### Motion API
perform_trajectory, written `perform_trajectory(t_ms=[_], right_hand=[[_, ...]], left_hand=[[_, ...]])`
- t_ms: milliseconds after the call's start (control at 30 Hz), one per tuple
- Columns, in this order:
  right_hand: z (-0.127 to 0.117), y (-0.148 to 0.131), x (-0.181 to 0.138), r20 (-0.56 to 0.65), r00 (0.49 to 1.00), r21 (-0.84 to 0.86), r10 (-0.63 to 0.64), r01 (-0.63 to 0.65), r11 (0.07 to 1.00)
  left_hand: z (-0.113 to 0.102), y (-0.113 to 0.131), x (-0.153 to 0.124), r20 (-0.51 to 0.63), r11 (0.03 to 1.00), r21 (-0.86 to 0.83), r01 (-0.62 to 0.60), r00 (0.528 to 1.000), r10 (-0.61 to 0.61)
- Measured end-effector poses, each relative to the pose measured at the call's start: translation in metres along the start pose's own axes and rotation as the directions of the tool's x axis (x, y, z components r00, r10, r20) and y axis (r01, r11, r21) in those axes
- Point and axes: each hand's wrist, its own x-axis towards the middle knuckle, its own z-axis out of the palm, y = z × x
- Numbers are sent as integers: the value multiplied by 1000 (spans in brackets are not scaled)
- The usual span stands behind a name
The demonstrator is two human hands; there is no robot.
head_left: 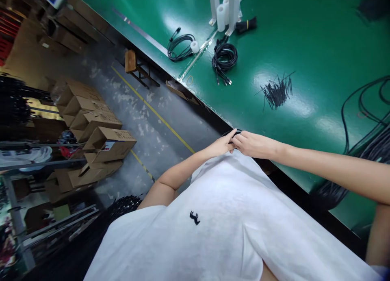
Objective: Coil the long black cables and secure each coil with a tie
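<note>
Both my hands meet at the near edge of the green table (304, 49), just above my white shirt. My left hand (221, 144) and my right hand (251, 144) have their fingers pinched together on a small bundle of black cable (236, 131), of which only a sliver shows between the fingertips. Most of that cable is hidden by my fingers.
On the table lie two coiled black cables (224, 58) (179, 47), white tape rolls (221, 16), a heap of black ties (277, 92) and loose cables (368, 126) at the right. Cardboard boxes (97, 138) are stacked on the floor at the left, beside a wooden stool (135, 65).
</note>
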Motion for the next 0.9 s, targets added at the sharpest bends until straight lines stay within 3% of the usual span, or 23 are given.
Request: perform_trajectory(t_ms=[100, 167, 300, 400, 467, 533, 633, 733, 800, 833, 900], right_hand=[[2, -1, 2, 39, 999, -2, -14, 14, 1000], [3, 1, 5, 162, 987, -52, 3, 5, 999], [2, 17, 11, 450, 878, -41, 165, -164, 986], [-1, 36, 13, 534, 777, 7, 333, -398, 917], [-4, 46, 13, 529, 743, -4, 411, -482, 876], [-7, 51, 13, 517, 731, -16, 445, -511, 859], [-7, 53, 10, 515, 729, -3, 451, -525, 851], [-2, 53, 5, 514, 727, 5, 456, -534, 846], [2, 53, 3, 505, 733, 6, 456, -531, 848], [4, 54, 2, 500, 741, 13, 449, -524, 851], [6, 58, 1, 493, 750, 23, 440, -517, 855]], left_hand=[[1, 2, 3, 31, 1000, 11, 15, 999, -16], [2, 5, 7, 28, 995, 97, 2, 1000, -5], [6, 11, 26, -56, 974, 226, -20, 998, 34], [9, 13, 49, -77, 994, -65, -89, 993, 83], [7, 12, 61, -33, 956, -260, -132, 991, 127], [0, 13, 68, 13, 948, -258, -183, 981, 193], [-17, 20, 70, 29, 938, 157, -308, 951, 308], [-29, 32, 74, -3, 669, 665, -331, 895, 446], [-30, 38, 80, 41, 487, 808, -331, 857, 514], [-28, 39, 84, 66, 443, 835, -327, 858, 510], [-20, 40, 88, 39, 462, 845, -269, 893, 448]])
